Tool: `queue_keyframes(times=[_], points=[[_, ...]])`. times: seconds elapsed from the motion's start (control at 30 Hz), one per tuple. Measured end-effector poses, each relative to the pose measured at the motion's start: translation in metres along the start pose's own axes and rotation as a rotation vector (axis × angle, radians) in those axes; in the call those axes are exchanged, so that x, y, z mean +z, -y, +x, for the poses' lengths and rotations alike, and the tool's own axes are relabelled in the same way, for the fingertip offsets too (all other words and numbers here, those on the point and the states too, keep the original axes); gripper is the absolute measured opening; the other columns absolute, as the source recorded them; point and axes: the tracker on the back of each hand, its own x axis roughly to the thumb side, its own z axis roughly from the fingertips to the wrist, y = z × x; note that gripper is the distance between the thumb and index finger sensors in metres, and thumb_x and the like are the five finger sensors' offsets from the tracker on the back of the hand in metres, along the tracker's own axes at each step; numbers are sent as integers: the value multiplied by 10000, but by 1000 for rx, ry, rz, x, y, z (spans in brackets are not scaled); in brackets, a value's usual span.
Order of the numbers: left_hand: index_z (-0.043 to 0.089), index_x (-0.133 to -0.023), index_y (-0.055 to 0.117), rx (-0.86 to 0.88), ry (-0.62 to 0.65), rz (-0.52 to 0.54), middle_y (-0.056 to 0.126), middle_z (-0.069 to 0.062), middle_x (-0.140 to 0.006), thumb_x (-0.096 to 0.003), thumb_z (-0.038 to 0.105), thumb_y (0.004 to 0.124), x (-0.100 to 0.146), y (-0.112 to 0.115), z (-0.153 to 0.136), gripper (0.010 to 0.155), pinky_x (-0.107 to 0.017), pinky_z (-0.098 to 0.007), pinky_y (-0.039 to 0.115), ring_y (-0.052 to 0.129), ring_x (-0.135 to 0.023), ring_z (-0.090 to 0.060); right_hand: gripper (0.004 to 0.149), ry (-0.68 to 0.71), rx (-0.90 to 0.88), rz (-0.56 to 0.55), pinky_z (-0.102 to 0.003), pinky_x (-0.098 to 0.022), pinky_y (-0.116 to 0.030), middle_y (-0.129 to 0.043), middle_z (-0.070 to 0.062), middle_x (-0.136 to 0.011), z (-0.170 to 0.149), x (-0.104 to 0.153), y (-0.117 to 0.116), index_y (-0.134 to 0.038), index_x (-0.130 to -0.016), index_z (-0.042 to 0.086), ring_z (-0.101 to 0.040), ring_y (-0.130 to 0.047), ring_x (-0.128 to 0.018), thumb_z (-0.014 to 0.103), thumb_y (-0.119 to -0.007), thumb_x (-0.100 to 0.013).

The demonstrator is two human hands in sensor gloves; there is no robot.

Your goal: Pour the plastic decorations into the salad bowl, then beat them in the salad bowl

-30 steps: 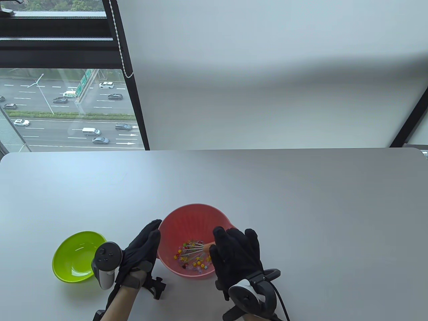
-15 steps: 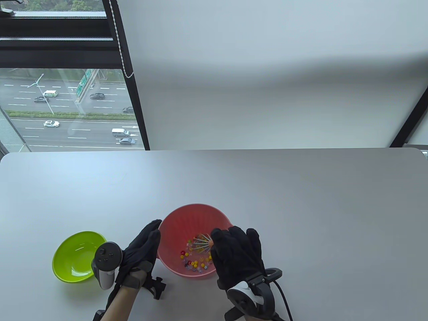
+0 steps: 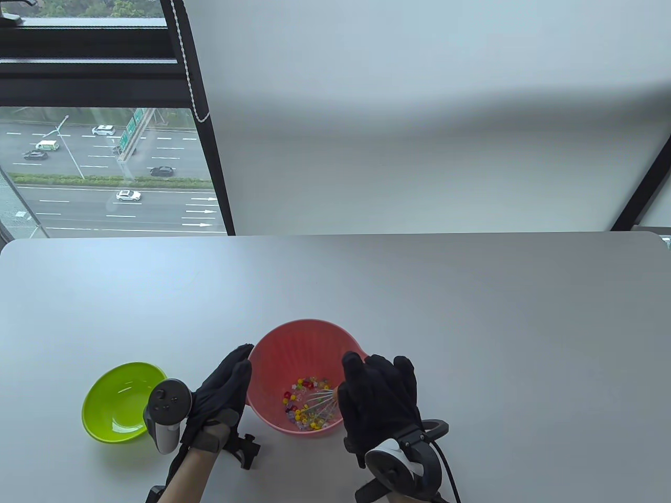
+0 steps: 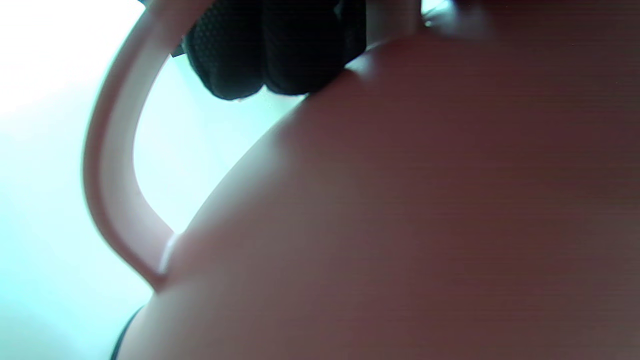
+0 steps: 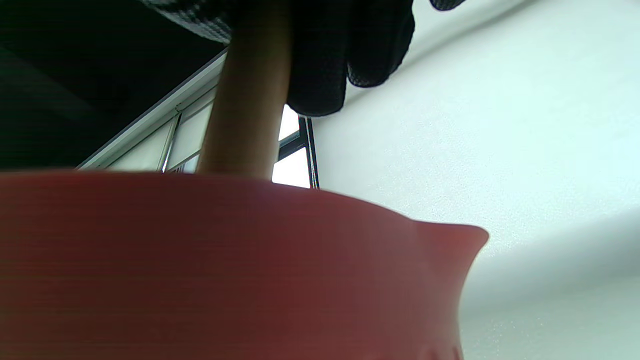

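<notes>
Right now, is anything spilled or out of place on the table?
Nothing stands out. The beads all lie inside the pink bowl, none on the table. The green bowl sits upright and empty. The left hand steadies the pink bowl while the right hand holds the whisk in it.

Both hands in black mesh-knit gloves. Left hand [image 3: 223,390]: dark grey tracker [image 3: 166,411] with round button face and lighter grey handle, grey strap patch at the wrist, black bracket beside it, bare forearm below. Right hand [image 3: 378,406]: tracker [image 3: 401,463] with white face, black ring and a black cable trailing off it.
</notes>
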Motion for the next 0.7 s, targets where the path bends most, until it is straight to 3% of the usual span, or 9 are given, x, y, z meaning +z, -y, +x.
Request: queue_keyframes(times=[0.23,0.43,0.7], points=[[205,-1051,667,0,0,0,848,-31,-751,-582,635,577,0,0,0,642,-745,-605,499,828,-769,-357,583,-7,-28,57,-504,-795,-413,-843,140,-876,5,2,-8,-423,-1116,371,-184,-737,-902,577,-621,-607],[207,-1051,667,0,0,0,849,-10,-750,-581,636,576,0,0,0,643,-745,-605,499,830,-768,-356,684,32,-2,93,-511,-796,-411,-794,142,-937,12,3,-14,-370,-1120,399,-188,-702,-938,574,-739,-571],[205,-1051,668,0,0,0,849,-12,-750,-581,635,577,0,0,0,643,-744,-607,499,829,-768,-357,666,66,28,78,-508,-798,-405,-778,139,-953,15,6,-15,-357,-1119,410,-189,-683,-951,559,-724,-584]])
